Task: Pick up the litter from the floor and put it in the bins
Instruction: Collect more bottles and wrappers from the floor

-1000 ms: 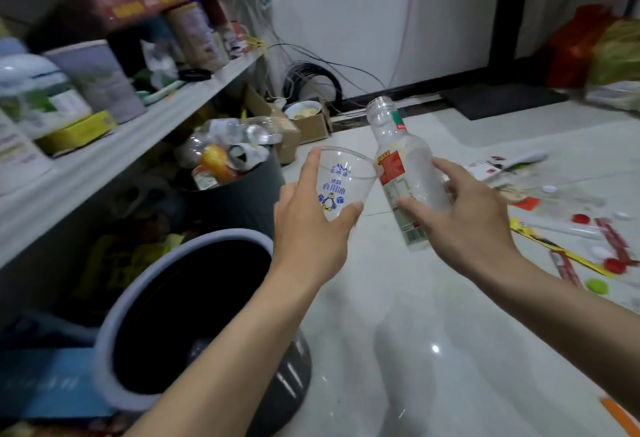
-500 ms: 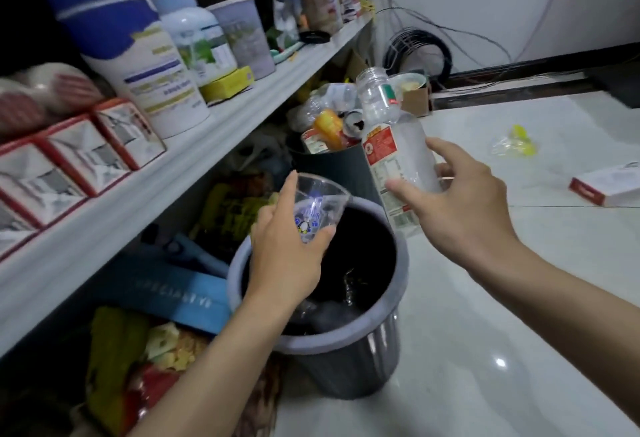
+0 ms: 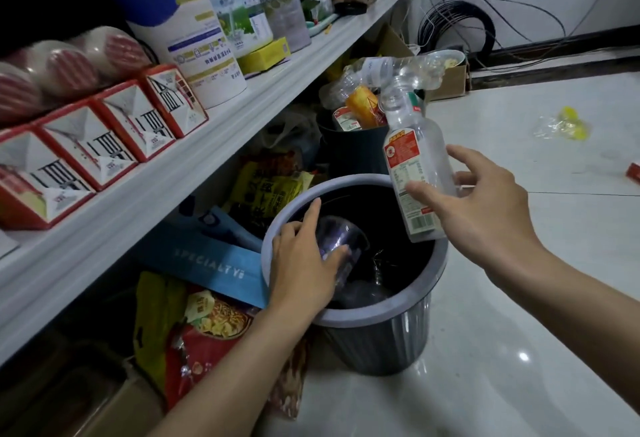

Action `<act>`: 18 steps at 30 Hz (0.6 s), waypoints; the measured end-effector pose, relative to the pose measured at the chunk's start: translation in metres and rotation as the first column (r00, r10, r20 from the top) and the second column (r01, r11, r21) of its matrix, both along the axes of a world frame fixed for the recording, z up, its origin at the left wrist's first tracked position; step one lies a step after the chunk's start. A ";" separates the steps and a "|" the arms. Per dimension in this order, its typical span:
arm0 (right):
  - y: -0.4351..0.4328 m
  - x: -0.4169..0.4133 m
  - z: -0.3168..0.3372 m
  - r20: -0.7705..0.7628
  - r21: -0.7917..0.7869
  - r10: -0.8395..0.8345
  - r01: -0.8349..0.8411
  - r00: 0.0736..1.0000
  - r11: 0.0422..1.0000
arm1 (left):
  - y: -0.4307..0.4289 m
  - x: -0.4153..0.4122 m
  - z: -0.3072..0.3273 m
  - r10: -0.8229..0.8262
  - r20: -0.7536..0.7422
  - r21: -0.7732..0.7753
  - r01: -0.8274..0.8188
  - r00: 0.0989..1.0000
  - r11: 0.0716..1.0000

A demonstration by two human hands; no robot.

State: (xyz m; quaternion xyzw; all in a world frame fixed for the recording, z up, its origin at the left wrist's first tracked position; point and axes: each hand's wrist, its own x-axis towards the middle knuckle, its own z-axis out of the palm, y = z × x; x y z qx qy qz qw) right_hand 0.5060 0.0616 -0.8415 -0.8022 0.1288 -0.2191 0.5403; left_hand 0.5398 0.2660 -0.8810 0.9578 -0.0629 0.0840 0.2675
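Note:
A grey bin with a pale rim (image 3: 440,263) stands on the floor under the shelf. My left hand (image 3: 304,263) reaches over its rim and holds a clear plastic cup (image 3: 341,246) inside the bin's mouth. My right hand (image 3: 481,208) grips a clear plastic bottle with a red and white label (image 3: 412,166) upright above the bin's far right rim. Behind stands a second dark bin (image 3: 349,149), heaped with empty bottles (image 3: 391,69) and an orange packet.
A long white shelf (image 3: 194,159) with cartons and tubs runs along the left. Bags and snack packets (image 3: 214,329) lie under it beside the grey bin. A yellow wrapper (image 3: 564,124) and a red box (image 3: 633,171) lie on the white tile floor at right. Coiled cable (image 3: 457,27) hangs at the wall.
My left hand has lowered the cup from above the rim down into the grey bin. My right hand has brought the bottle closer over the bin. The view has moved nearer.

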 end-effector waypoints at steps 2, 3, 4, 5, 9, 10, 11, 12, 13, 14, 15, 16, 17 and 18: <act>-0.002 -0.002 -0.001 -0.006 0.002 -0.001 0.001 1.000 1.000 | -0.001 0.000 0.000 -0.004 0.011 0.020 0.004 1.000 1.000; -0.003 -0.002 -0.002 -0.011 0.000 -0.003 0.003 1.000 1.000 | -0.002 0.001 -0.001 -0.005 0.011 0.025 0.004 1.000 1.000; -0.004 -0.003 -0.003 -0.016 -0.001 -0.002 0.002 1.000 1.000 | -0.003 0.001 0.000 -0.006 0.013 0.029 0.005 1.000 1.000; -0.005 -0.003 -0.003 -0.020 -0.002 0.002 -0.002 1.000 1.000 | -0.004 0.001 0.000 -0.007 0.015 0.033 0.006 1.000 0.999; -0.005 -0.006 -0.004 -0.031 0.008 0.035 -0.035 0.999 0.999 | -0.006 -0.001 0.002 -0.013 0.033 0.058 0.011 0.999 0.998; -0.004 -0.007 -0.004 -0.033 0.012 0.043 -0.043 0.999 0.999 | -0.007 -0.001 0.003 -0.011 0.038 0.061 0.009 0.999 0.998; -0.004 -0.008 -0.004 -0.036 0.012 0.053 -0.052 0.998 0.999 | -0.007 -0.002 0.004 -0.010 0.041 0.061 0.007 0.999 0.998; -0.003 -0.008 -0.004 -0.038 0.009 0.063 -0.062 0.997 0.998 | -0.008 -0.002 0.005 -0.009 0.045 0.062 0.006 0.999 0.998; -0.002 -0.008 -0.004 -0.040 0.007 0.072 -0.072 0.997 0.997 | -0.009 -0.002 0.006 -0.009 0.047 0.063 0.006 0.999 0.998; -0.001 -0.008 -0.004 -0.042 0.006 0.079 -0.079 0.996 0.997 | -0.009 -0.003 0.008 -0.007 0.048 0.064 0.004 0.999 0.998; 0.000 -0.008 -0.005 -0.044 0.007 0.086 -0.086 0.995 0.996 | -0.010 -0.005 0.009 -0.004 0.048 0.063 0.001 0.999 0.998; 0.002 -0.008 -0.005 -0.047 0.010 0.095 -0.095 0.994 0.995 | -0.010 -0.006 0.010 -0.001 0.049 0.062 -0.002 0.999 0.998; 0.003 -0.007 -0.006 -0.052 0.014 0.107 -0.107 0.993 0.994 | -0.009 -0.007 0.011 -0.001 0.052 0.061 -0.002 0.999 0.998; 0.005 -0.007 -0.006 -0.059 0.018 0.120 -0.119 0.991 0.993 | -0.009 -0.008 0.011 -0.001 0.054 0.063 -0.003 0.999 0.998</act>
